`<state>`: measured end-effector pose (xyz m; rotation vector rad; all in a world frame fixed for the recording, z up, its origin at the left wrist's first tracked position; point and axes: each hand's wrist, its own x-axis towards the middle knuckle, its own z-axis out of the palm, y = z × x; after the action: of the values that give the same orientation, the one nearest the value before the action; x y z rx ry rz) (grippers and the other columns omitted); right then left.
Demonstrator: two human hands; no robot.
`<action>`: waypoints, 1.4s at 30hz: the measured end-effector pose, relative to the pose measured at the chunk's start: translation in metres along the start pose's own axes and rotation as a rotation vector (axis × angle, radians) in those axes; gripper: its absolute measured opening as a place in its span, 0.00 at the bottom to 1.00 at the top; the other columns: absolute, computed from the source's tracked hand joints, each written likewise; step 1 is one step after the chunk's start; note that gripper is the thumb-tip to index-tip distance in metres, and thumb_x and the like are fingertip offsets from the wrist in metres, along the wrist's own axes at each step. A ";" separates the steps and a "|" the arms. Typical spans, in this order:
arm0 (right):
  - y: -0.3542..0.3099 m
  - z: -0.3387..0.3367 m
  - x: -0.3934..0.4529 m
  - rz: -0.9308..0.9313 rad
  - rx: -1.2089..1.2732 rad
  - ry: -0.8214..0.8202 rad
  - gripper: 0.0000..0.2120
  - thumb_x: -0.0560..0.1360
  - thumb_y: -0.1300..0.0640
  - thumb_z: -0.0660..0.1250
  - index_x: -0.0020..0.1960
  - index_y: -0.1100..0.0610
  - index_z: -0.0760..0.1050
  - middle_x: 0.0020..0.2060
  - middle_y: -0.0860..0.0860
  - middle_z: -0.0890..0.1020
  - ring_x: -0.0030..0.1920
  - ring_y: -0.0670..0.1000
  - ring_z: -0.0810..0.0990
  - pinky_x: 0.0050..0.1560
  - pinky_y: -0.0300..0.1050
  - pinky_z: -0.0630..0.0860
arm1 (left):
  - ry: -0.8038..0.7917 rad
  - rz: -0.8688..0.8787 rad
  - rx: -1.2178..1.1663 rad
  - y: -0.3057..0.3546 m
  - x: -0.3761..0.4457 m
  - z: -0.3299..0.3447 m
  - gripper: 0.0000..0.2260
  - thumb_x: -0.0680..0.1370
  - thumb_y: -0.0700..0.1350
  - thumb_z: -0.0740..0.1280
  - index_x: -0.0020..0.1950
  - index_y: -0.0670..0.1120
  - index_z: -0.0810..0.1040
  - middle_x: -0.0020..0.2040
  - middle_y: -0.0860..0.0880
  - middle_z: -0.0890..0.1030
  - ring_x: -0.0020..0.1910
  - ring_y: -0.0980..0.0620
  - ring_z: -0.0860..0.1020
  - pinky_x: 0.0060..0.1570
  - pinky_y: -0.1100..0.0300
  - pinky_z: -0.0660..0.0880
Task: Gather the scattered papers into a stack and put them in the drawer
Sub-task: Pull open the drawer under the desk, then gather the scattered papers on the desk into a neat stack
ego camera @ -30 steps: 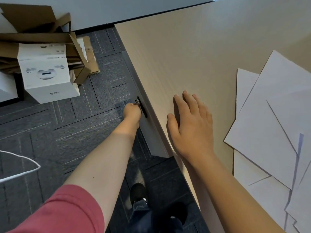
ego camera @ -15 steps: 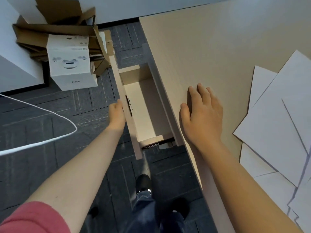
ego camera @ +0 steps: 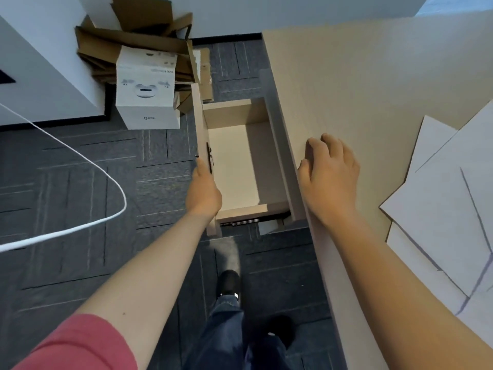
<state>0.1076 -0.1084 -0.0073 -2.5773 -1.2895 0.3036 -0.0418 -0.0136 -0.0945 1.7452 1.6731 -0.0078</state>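
Note:
The drawer (ego camera: 232, 166) stands pulled out from under the left edge of the light wooden desk (ego camera: 360, 84), and its inside is bare. My left hand (ego camera: 204, 189) holds the drawer front (ego camera: 198, 124) just below its dark handle; its fingertips are hidden. My right hand (ego camera: 329, 177) rests palm down on the desk by the edge, fingers loosely bent and holding nothing. Several white papers (ego camera: 453, 198) lie overlapping on the desk at the right, some with pencil lines, apart from both hands.
A white product box (ego camera: 146, 89) and flattened cardboard (ego camera: 133, 41) sit on the grey carpet beyond the drawer. A white cable (ego camera: 80, 161) loops at the left. My feet (ego camera: 229, 284) stand below the drawer. A white wall corner (ego camera: 45, 76) is at the left.
The drawer was shut a second ago; my left hand pulled it open by the handle and it now stands further out. My right hand stayed on the desk, fingers bending slightly.

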 end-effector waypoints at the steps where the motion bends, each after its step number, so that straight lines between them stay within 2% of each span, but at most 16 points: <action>1: 0.000 0.000 0.001 -0.011 0.000 0.006 0.19 0.77 0.58 0.56 0.67 0.59 0.68 0.70 0.57 0.67 0.72 0.58 0.61 0.71 0.52 0.56 | 0.011 -0.011 0.018 -0.004 0.000 -0.003 0.32 0.77 0.31 0.53 0.76 0.42 0.40 0.78 0.41 0.51 0.72 0.39 0.63 0.66 0.49 0.65; 7: -0.005 0.002 0.011 -0.049 -0.012 0.021 0.18 0.76 0.59 0.56 0.65 0.60 0.70 0.68 0.58 0.69 0.69 0.59 0.64 0.68 0.52 0.59 | 0.048 -0.068 0.072 -0.026 0.001 -0.023 0.33 0.76 0.29 0.54 0.76 0.40 0.41 0.77 0.39 0.53 0.71 0.38 0.63 0.67 0.47 0.64; 11: -0.005 -0.002 0.013 -0.053 -0.003 -0.024 0.17 0.77 0.58 0.56 0.65 0.60 0.69 0.68 0.57 0.69 0.68 0.58 0.65 0.66 0.51 0.60 | 0.141 -0.057 0.205 -0.028 0.000 -0.034 0.30 0.74 0.29 0.58 0.75 0.38 0.52 0.75 0.38 0.55 0.71 0.38 0.60 0.69 0.48 0.62; 13: -0.005 -0.010 0.013 -0.049 0.046 -0.021 0.17 0.77 0.58 0.56 0.65 0.61 0.69 0.67 0.58 0.70 0.66 0.59 0.67 0.64 0.51 0.63 | 0.143 0.029 0.169 -0.013 -0.002 -0.043 0.26 0.75 0.33 0.58 0.72 0.39 0.59 0.74 0.38 0.59 0.71 0.39 0.60 0.69 0.49 0.61; 16: 0.000 -0.032 0.008 0.001 0.122 0.029 0.19 0.78 0.57 0.55 0.68 0.61 0.67 0.68 0.57 0.70 0.66 0.58 0.69 0.64 0.50 0.65 | 0.115 0.247 0.047 0.032 -0.014 -0.058 0.20 0.77 0.38 0.58 0.70 0.40 0.65 0.71 0.41 0.66 0.70 0.43 0.64 0.69 0.52 0.61; 21: 0.037 -0.089 -0.018 0.165 0.175 0.159 0.20 0.77 0.59 0.57 0.68 0.60 0.66 0.68 0.57 0.70 0.67 0.57 0.68 0.65 0.49 0.65 | 0.008 0.571 -0.046 0.126 -0.057 -0.059 0.16 0.78 0.38 0.56 0.65 0.41 0.72 0.66 0.43 0.72 0.66 0.46 0.69 0.61 0.59 0.66; 28: 0.144 -0.149 -0.114 0.541 0.210 0.308 0.20 0.77 0.59 0.58 0.68 0.61 0.66 0.68 0.58 0.69 0.68 0.57 0.67 0.67 0.49 0.63 | -0.294 0.845 0.113 0.212 -0.153 0.002 0.18 0.78 0.42 0.57 0.68 0.42 0.69 0.69 0.43 0.71 0.68 0.45 0.68 0.64 0.56 0.65; 33: 0.217 -0.150 -0.203 0.793 0.155 0.258 0.22 0.78 0.57 0.57 0.70 0.61 0.63 0.71 0.59 0.66 0.70 0.59 0.64 0.67 0.51 0.62 | -0.480 0.887 0.255 0.220 -0.214 0.070 0.21 0.78 0.44 0.59 0.71 0.41 0.64 0.71 0.43 0.68 0.70 0.45 0.68 0.66 0.55 0.65; 35: 0.242 -0.142 -0.234 0.908 0.117 0.203 0.24 0.78 0.54 0.57 0.72 0.61 0.60 0.73 0.59 0.62 0.72 0.59 0.60 0.70 0.53 0.60 | -0.491 0.901 0.324 0.215 -0.232 0.094 0.23 0.77 0.45 0.60 0.72 0.41 0.63 0.71 0.43 0.68 0.71 0.45 0.66 0.67 0.54 0.63; 38: 0.272 -0.124 -0.272 1.124 0.104 0.035 0.30 0.78 0.47 0.54 0.75 0.56 0.50 0.76 0.58 0.50 0.76 0.60 0.47 0.74 0.58 0.49 | -0.420 0.942 0.513 0.207 -0.251 0.122 0.25 0.77 0.50 0.60 0.71 0.40 0.62 0.69 0.42 0.69 0.69 0.43 0.65 0.66 0.50 0.64; 40: 0.282 -0.111 -0.291 1.225 0.164 -0.089 0.33 0.77 0.43 0.52 0.76 0.55 0.43 0.77 0.58 0.43 0.76 0.59 0.40 0.74 0.59 0.42 | -0.372 0.961 0.665 0.201 -0.259 0.136 0.27 0.77 0.53 0.57 0.73 0.42 0.58 0.73 0.42 0.64 0.73 0.41 0.59 0.70 0.46 0.59; 42: 0.284 -0.101 -0.299 1.229 0.207 -0.142 0.34 0.78 0.42 0.49 0.76 0.56 0.39 0.76 0.59 0.40 0.76 0.59 0.38 0.73 0.59 0.40 | -0.369 0.961 0.765 0.197 -0.261 0.141 0.29 0.78 0.55 0.54 0.76 0.45 0.51 0.78 0.44 0.52 0.76 0.40 0.49 0.73 0.44 0.49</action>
<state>0.1752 -0.5266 0.0238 -2.8172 0.4499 0.7572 0.1526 -0.2917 0.0141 2.7400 0.4413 -0.5466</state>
